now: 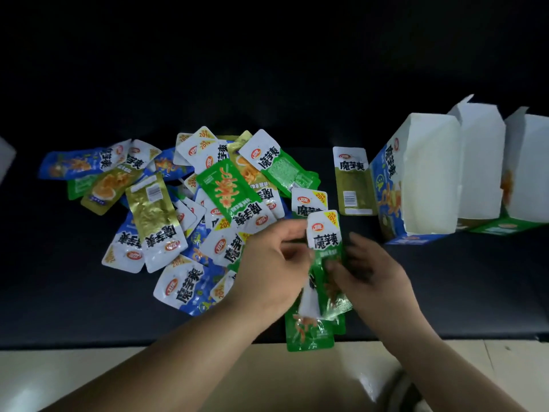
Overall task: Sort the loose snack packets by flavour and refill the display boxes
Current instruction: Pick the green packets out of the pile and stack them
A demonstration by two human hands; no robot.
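A heap of loose snack packets [184,203] in blue, green and gold lies across the dark table. Both hands meet at the table's near edge over a small bunch of green packets [325,257]. My right hand [368,275] grips the bunch from the right, its fingers blurred. My left hand [267,269] pinches the same bunch from the left. More green packets [306,331] hang below the hands, over the table edge. A blue display box [416,179] stands open at the right, its inside white. A single gold packet [353,182] lies face down just left of it.
Two more open boxes stand behind the blue one: a middle box [481,165] and a green-based box [525,173] at the frame's right edge. The dark table [74,292] ends at a near edge, with pale floor [89,376] below. A white object [6,156] shows at the far left.
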